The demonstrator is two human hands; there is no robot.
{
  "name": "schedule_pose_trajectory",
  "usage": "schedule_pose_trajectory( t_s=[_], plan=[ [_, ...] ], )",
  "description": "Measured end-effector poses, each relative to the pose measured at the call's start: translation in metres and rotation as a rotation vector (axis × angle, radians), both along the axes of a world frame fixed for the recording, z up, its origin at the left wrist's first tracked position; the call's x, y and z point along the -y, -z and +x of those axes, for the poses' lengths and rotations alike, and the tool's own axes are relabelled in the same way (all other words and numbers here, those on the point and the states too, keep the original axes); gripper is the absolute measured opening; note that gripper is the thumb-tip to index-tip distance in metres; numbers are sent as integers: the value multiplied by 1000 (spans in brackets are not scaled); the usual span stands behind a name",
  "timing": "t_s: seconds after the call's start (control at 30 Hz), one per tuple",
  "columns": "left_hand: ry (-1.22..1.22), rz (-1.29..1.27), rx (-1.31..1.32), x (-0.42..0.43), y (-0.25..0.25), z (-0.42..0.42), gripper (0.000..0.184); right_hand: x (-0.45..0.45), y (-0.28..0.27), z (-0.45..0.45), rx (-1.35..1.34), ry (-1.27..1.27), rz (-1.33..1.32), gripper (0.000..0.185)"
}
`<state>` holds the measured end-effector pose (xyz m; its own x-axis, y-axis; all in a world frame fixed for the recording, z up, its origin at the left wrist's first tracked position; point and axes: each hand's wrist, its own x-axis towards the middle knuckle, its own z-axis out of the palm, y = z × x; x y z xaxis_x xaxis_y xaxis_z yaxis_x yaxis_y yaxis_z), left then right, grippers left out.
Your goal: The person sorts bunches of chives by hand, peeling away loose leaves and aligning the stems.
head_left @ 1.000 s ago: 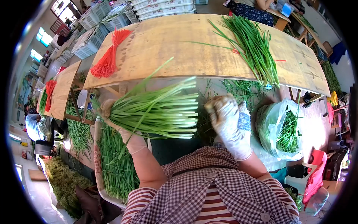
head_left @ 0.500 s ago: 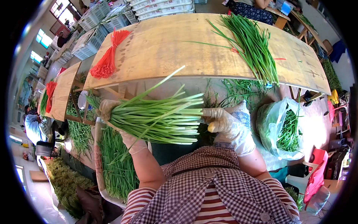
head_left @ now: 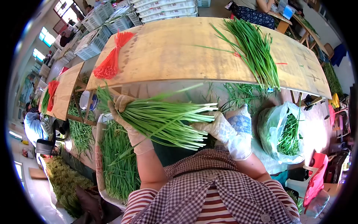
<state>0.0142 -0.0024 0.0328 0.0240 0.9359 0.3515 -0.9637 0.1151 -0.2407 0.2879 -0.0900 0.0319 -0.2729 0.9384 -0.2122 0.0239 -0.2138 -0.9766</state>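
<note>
White-gloved left hand (head_left: 119,115) gripping a long, thin green stalk bunch (head_left: 164,115); white-gloved right hand (head_left: 220,128) touching its pale ends (head_left: 199,134) (closed? can't tell).

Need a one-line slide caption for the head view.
Gloved left hand grips a bunch of green stalks, right hand at their pale ends, beside a wooden table.

Head-worn view, forward and down

- Bright daylight; the windows (head_left: 46,36) at left glow blue-white.
- Strong glare washes out the floor (head_left: 316,125) at right.
- Fisheye distortion bows the table (head_left: 167,52); the corners fall to black.
- The bunch (head_left: 167,115) looks slightly blurred along its top.
</note>
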Motion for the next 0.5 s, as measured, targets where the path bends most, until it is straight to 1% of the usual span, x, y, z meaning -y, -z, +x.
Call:
schedule_pose_trajectory(
  t_s=[0.03,0.07,0.13,0.2,0.27,0.3,0.37,0.43,0.47,0.5],
  plan=[
    [-25,-18,11,-1,1,-6,23,2,-7,8,127,-18,73,33],
    [-49,-38,22,-1,2,-14,23,0,3,23,291,-80,182,29],
    [-84,-40,22,-2,1,-27,22,-1,19,51,66,14,58,25],
    [-113,-14,-4,3,-3,-41,23,-7,51,86,254,251,76,24],
    [-142,-10,-50,12,-8,-44,22,-16,76,109,1095,422,208,29],
    [-162,-8,-94,16,-14,-39,22,-14,58,111,1288,416,371,46],
    [-162,20,-172,21,-29,-22,20,-15,4,75,664,501,591,71],
    [-141,-31,-278,26,-43,-3,21,-3,-67,39,740,190,1012,95],
    [-128,-45,-327,26,-53,10,22,1,-80,26,826,10,970,112],
    [-123,-97,-325,30,-74,30,20,-4,-79,17,702,-120,921,108]
  ],
)
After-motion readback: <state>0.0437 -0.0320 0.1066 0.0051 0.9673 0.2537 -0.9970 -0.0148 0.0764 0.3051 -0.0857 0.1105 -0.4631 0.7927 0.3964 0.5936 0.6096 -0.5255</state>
